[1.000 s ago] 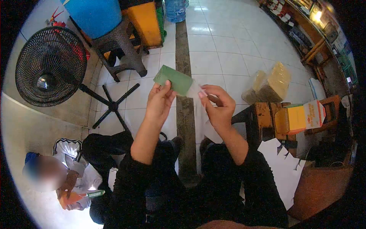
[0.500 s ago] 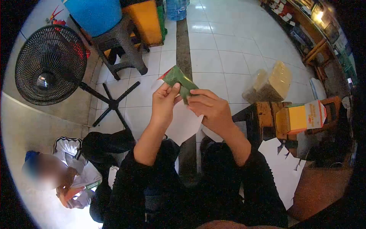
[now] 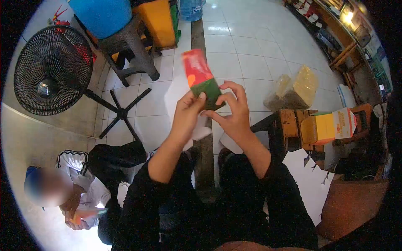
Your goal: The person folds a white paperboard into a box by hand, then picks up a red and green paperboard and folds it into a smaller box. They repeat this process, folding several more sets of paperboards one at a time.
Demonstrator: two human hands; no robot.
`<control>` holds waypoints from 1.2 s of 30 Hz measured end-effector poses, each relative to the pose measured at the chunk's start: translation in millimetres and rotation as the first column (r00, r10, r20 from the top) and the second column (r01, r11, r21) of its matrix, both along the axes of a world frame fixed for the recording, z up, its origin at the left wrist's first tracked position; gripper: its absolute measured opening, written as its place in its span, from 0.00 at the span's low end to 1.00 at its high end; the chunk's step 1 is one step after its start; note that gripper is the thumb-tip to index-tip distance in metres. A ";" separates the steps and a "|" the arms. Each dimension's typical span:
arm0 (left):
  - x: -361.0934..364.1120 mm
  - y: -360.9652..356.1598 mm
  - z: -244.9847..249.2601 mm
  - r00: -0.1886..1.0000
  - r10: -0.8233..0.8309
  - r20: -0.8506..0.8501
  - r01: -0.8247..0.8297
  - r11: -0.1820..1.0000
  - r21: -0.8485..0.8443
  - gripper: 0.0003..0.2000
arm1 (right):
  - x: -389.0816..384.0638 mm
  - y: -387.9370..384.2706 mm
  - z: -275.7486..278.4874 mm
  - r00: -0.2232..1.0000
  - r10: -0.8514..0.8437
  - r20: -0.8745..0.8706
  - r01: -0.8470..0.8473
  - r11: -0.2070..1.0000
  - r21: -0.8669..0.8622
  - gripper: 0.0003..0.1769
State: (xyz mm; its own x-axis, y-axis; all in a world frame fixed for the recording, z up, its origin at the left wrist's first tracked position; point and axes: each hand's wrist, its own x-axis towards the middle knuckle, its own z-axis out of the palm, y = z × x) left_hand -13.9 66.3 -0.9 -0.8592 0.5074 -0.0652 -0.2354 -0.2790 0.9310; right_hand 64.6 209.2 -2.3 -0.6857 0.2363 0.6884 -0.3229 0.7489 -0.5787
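Observation:
Between my hands is a printed cardboard carton (image 3: 199, 69), partly folded, with red and green panels and an orange patch. White unprinted flaps stick out to its left and below. My left hand (image 3: 188, 111) pinches the green part, thumb on the face and fingers behind. Around the carton's lower right corner curls my right hand (image 3: 234, 115), its thumb at the bottom edge and its bent fingertips at the right side. The red panel points up and away from me.
A black fan (image 3: 54, 71) and a dark stool (image 3: 130, 52) bearing a blue container (image 3: 100, 16) stand left. At lower left sits a person (image 3: 83, 188) holding something orange. Right are wrapped bundles (image 3: 299, 90), a wooden bench (image 3: 291, 129), a yellow-and-red carton (image 3: 328, 127) and white cardboard sheets (image 3: 307, 184).
The carton has turned so its red panel now faces me above the green one. My right hand has shifted to its lower right corner, fingers more bent and spread.

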 end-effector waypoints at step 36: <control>-41.6 -30.7 -11.5 0.727 -0.179 -0.663 -0.293 0.793 -0.534 0.10 | -8.5 79.6 -200.8 0.200 -0.194 0.960 -0.380 0.888 0.259 0.32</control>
State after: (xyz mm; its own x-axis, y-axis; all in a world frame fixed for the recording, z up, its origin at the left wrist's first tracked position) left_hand -55.5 35.6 -12.5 -0.8135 0.5178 0.2647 0.4891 0.3630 0.7931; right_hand 56.1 288.8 -203.1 -0.8485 0.0563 -0.5262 0.1735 0.9689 -0.1761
